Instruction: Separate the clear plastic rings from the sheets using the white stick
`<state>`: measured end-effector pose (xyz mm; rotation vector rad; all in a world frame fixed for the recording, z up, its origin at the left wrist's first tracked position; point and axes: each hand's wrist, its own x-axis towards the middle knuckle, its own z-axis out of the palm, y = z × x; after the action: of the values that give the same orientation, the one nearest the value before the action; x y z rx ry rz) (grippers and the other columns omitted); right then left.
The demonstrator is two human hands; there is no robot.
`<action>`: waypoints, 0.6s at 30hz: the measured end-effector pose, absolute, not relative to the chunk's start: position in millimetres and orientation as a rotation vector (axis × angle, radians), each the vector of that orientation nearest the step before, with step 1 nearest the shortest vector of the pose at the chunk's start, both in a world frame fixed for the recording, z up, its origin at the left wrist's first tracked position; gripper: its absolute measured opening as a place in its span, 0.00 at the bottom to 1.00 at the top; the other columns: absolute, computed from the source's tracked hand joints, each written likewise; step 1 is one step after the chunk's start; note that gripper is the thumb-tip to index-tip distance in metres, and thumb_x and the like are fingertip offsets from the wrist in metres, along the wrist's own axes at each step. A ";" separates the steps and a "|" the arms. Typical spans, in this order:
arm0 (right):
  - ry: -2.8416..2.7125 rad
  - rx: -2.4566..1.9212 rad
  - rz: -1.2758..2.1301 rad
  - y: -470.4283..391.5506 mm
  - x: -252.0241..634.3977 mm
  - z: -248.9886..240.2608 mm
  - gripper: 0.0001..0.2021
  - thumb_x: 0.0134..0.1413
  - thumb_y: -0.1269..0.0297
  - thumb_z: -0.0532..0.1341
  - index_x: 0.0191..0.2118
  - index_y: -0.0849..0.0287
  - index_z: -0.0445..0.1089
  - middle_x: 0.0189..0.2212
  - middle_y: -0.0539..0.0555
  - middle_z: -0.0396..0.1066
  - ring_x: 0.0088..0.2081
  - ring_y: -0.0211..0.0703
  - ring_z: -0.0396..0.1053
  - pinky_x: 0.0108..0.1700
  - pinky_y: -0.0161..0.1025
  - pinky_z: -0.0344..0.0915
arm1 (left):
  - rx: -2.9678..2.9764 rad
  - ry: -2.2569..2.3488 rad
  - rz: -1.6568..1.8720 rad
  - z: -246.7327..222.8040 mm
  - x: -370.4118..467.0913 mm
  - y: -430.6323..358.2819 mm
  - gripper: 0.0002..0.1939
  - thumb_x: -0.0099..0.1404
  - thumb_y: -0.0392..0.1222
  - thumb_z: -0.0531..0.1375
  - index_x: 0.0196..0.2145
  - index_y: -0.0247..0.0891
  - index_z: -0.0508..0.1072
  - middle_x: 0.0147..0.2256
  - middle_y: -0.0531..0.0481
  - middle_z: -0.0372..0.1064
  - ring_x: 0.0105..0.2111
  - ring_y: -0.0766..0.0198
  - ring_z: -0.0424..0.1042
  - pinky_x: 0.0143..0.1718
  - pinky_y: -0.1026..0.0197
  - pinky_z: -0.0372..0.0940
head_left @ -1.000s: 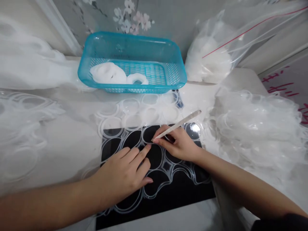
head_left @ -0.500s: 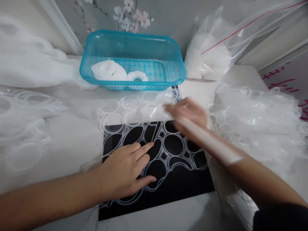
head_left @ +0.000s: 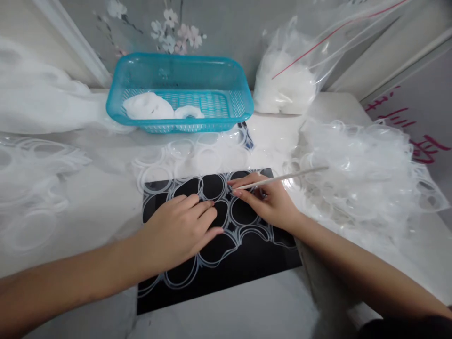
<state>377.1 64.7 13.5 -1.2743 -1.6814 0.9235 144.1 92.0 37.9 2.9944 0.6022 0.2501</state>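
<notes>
Here, glossy transparent film (head_left: 208,157) patterned with whitish rings overlaps a smooth, black, rectangular sheet (head_left: 261,259); the left hand (head_left: 185,226) rests unclenched upon the film; the right hand (head_left: 270,197) pinches a slender, pale stick (head_left: 300,173), tip over the rings.

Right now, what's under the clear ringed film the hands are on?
Under the ringed film, a black panel at the near part, white tabletop at the far part. Whatever the left hand and right hand cover can't be seen.

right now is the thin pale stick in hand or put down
In hand: the right hand pinches the thin pale stick near one end, its other end sticking out past the hand.
</notes>
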 end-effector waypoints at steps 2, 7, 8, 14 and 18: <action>-1.667 -1.248 1.003 69.2 373.6 11.5 0.04 0.61 0.64 0.63 0.38 0.54 0.77 0.39 0.53 0.80 0.42 0.45 0.76 0.45 0.44 0.70 | 2.972 0.713 0.259 34.6 147.7 101.0 0.16 0.74 0.45 0.52 0.42 0.32 0.74 0.42 0.41 0.75 0.38 0.54 0.71 0.38 0.54 0.66; -1.638 -1.290 1.068 65.1 374.0 3.6 0.06 0.62 0.62 0.63 0.38 0.55 0.77 0.36 0.53 0.79 0.36 0.42 0.75 0.38 0.41 0.68 | 2.710 0.870 0.214 25.5 153.5 122.1 0.12 0.71 0.40 0.53 0.37 0.35 0.74 0.46 0.43 0.70 0.44 0.56 0.70 0.45 0.55 0.66; -1.644 -1.279 1.065 63.6 374.7 2.7 0.06 0.62 0.62 0.63 0.39 0.55 0.77 0.36 0.53 0.79 0.37 0.42 0.75 0.38 0.41 0.68 | 2.643 0.867 0.207 25.4 154.0 125.0 0.11 0.70 0.39 0.53 0.34 0.35 0.74 0.45 0.43 0.69 0.44 0.57 0.71 0.44 0.55 0.66; -1.702 -1.258 1.104 64.2 375.2 4.2 0.04 0.60 0.64 0.64 0.37 0.53 0.78 0.39 0.53 0.81 0.40 0.46 0.78 0.43 0.45 0.71 | 1.972 1.021 0.284 40.8 150.5 150.5 0.10 0.69 0.41 0.54 0.35 0.34 0.71 0.30 0.53 0.72 0.25 0.70 0.68 0.28 0.66 0.62; -1.714 -1.304 1.116 66.6 375.4 5.7 0.05 0.59 0.64 0.64 0.37 0.54 0.78 0.40 0.54 0.81 0.41 0.46 0.78 0.44 0.45 0.72 | 1.259 1.073 0.578 60.8 147.4 176.7 0.10 0.69 0.33 0.50 0.31 0.31 0.67 0.26 0.55 0.70 0.20 0.78 0.64 0.24 0.72 0.55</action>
<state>375.4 66.6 5.7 -1.3035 -1.7138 1.1162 147.4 176.7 60.8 1.2590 1.0734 0.5779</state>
